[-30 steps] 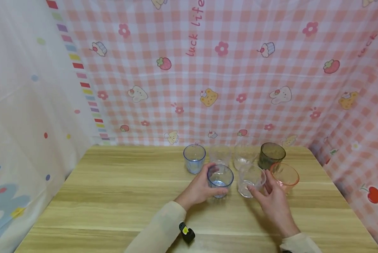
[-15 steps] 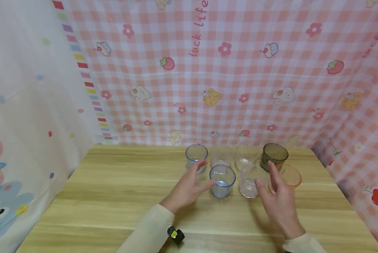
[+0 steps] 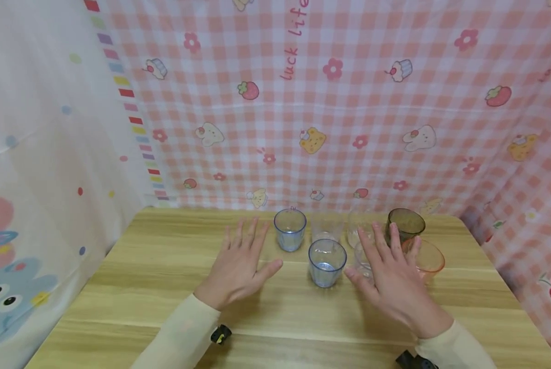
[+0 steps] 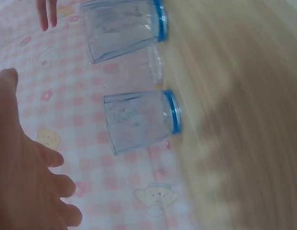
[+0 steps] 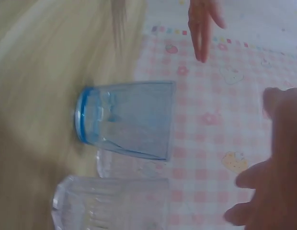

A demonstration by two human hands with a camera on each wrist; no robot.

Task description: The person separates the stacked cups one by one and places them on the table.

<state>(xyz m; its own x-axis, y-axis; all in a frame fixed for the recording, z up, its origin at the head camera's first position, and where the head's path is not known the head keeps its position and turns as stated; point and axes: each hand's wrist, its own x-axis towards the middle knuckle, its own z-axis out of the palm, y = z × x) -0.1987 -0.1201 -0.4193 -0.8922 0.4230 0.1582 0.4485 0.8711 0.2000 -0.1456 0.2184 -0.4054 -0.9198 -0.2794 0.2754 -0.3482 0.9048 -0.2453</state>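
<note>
Both hands are spread flat, palms down, and hold nothing. My left hand (image 3: 238,266) hovers left of the cups, nearest to the rear blue-rimmed cup (image 3: 290,230). In the head view my right hand (image 3: 393,279) is in front of a clear cup (image 3: 362,261), covering most of it. Between the hands stands a second blue-rimmed cup (image 3: 327,264), upright and untouched; the right wrist view shows this blue cup (image 5: 131,120) beside the clear faceted cup (image 5: 115,203). An orange-rimmed cup (image 3: 431,259) sits partly behind the right fingers.
Along the back row stand two more clear cups, one clear cup (image 3: 326,228) beside another clear cup (image 3: 356,230), and a dark smoky cup (image 3: 406,223). The wooden table (image 3: 165,256) meets a pink checked cloth (image 3: 275,118) at its rear edge.
The left hand has let go of the front blue-rimmed cup and moved left. My right hand has released the front clear cup and spread its fingers above it. The cups stay in place.
</note>
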